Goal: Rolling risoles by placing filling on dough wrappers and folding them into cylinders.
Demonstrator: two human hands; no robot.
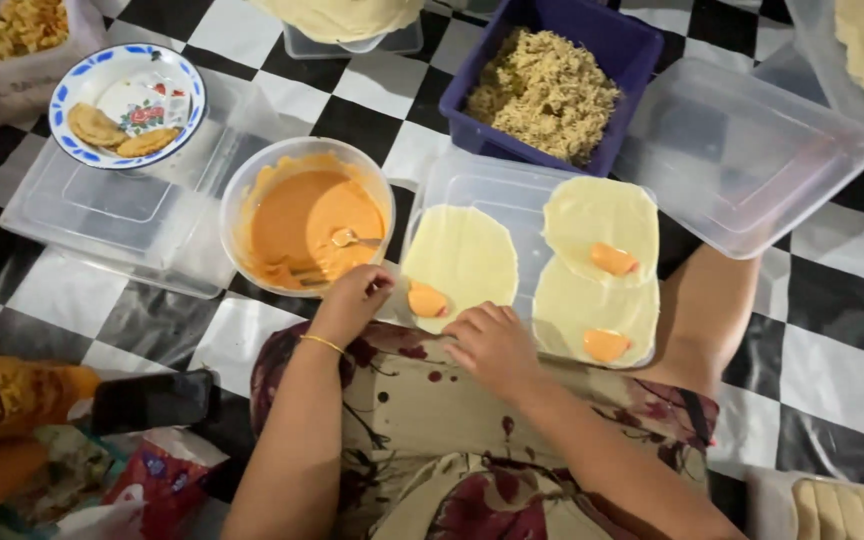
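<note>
On a clear lid (472, 190), the left hand (352, 300) pinches a spoon (344, 238) in orange sauce while the right hand (492, 345) rests loosely open, holding nothing, on a pale wrapper (462, 255).

Black-and-white checkered floor covering (832, 350) carries everything. Directly on it: clear plastic lids (102, 215) and (512, 195), an upturned clear container (752, 150), a blue tub of noodles (632, 45). Also a clear bowl of orange sauce (242, 195), touching the left lid's edge.

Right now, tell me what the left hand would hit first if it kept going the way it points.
The left hand points up-frame toward the clear bowl of orange sauce; it would likely meet the bowl's near rim first, though depth is unclear.
</note>
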